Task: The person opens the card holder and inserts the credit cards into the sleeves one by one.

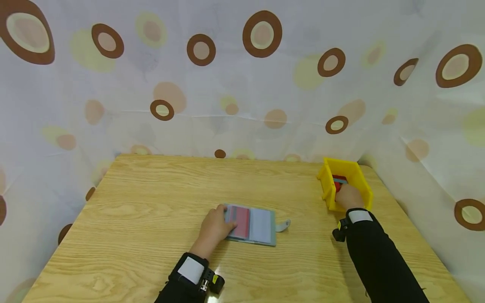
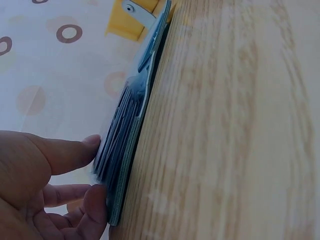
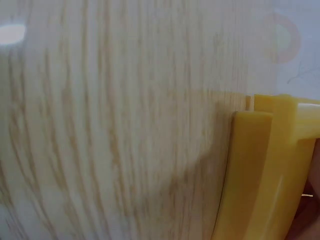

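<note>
An open card holder (image 1: 261, 227) with clear sleeves lies on the table, a pinkish-red card (image 1: 241, 222) showing in its left half. My left hand (image 1: 215, 227) grips its left edge. In the left wrist view the thumb (image 2: 75, 152) presses the stacked sleeves (image 2: 117, 132) and the curled fingers (image 2: 92, 212) sit at their side. My right hand (image 1: 349, 197) reaches down into a yellow bin (image 1: 329, 185), where red and blue flat pieces (image 1: 339, 179) show just beyond it. The bin wall hides its fingers, so I cannot tell what they hold.
A strap with a metal snap (image 1: 283, 226) sticks out from the holder's right side. The wood-grain table (image 1: 159, 185) meets a wall covering with printed circles (image 1: 227, 75) at the back. The bin stands near the table's back right corner.
</note>
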{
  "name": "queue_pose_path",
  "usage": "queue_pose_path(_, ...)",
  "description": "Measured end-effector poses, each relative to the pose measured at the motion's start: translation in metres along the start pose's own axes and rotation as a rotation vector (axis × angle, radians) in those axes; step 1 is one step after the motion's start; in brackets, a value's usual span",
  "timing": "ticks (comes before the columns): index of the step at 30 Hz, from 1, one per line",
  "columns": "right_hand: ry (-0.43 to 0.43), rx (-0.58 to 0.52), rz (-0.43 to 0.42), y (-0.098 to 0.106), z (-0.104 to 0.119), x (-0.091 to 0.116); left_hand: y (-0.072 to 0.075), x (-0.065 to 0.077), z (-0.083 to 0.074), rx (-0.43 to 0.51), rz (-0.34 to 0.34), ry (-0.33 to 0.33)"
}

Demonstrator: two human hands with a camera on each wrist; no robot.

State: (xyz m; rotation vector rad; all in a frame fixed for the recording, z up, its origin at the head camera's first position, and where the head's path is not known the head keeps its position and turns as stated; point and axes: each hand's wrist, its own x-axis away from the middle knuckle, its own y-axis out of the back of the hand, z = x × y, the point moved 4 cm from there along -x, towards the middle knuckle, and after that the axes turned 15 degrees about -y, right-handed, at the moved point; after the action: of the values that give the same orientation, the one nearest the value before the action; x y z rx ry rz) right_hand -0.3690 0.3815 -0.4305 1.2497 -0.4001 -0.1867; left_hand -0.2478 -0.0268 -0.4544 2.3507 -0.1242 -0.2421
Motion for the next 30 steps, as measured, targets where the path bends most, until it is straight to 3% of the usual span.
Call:
queue_pose_path(5, 0.01, -0.023, -0.012, 0.003, -0.004, 0.0, -0.003, -0.001, -0.001, 0.013, -0.01, 0.004)
queue_pose_path(13, -0.02, 0.049, -0.032, 0.013, 0.002, 0.006, -0.009, -0.006, -0.001, 0.039, -0.031, 0.01)
queue_pose_path(19, -0.04, 0.034, -0.171, 0.026, 0.004, 0.017, -0.01, -0.007, -0.001, 0.032, -0.024, 0.005)
queue_pose_path(24, -0.017, -0.122, -0.333, 0.046, 0.01, 0.031, -0.01, -0.006, 0.001, 0.034, -0.026, -0.009)
queue_pose_path(30, 0.057, -0.465, -0.433, 0.064, 0.045, 0.058, -0.009, -0.005, 0.001, 0.047, -0.019, -0.009)
